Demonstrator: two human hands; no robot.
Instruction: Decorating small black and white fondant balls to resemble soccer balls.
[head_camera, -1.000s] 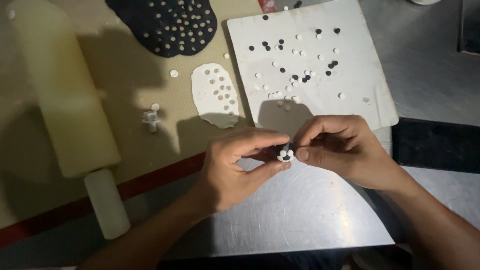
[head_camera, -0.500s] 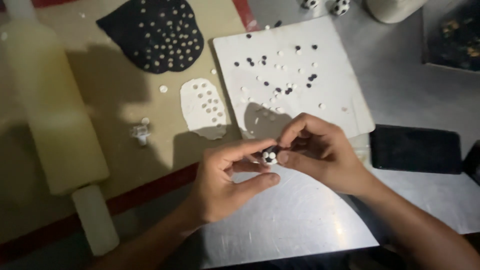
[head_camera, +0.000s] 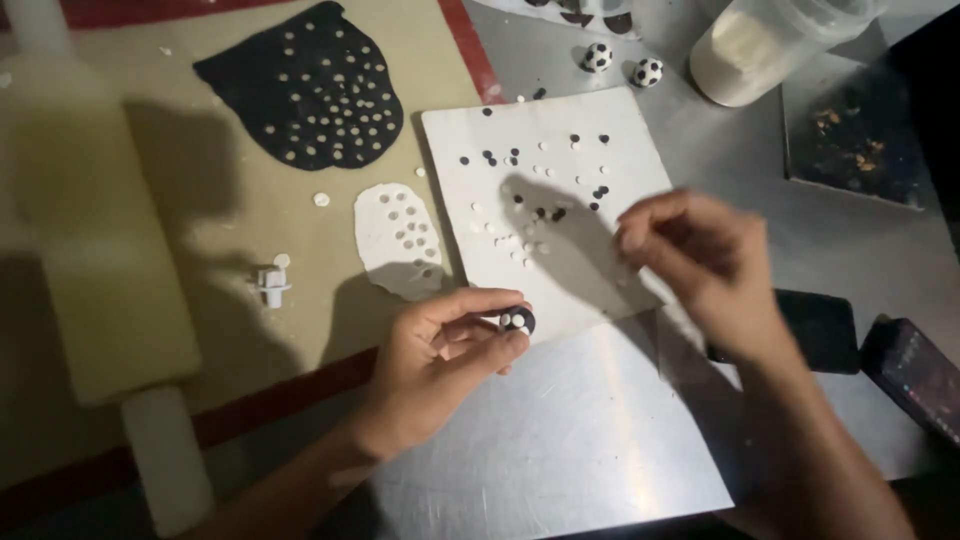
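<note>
Ball (head_camera: 517, 320): small black ball with white dots, now pinched in left hand (head_camera: 440, 365) fingertips alone, above worktop (head_camera: 560, 450) edge of white board (head_camera: 560, 190).
Right hand (head_camera: 700, 260): half second ago at ball with left; now lifted off, blurred, over board's right side, fingers curled; holding anything? cannot tell.
Meaning, as judgement: one dot pressed on, right hand going for next.
Board: loose black and white dots (head_camera: 545, 190) scattered.
Two finished balls (head_camera: 622, 65) beyond board.

Black ball (head_camera: 518, 320) with white dots, white board (head_camera: 600, 290), black-and-white dots (head_camera: 540, 175)
</note>
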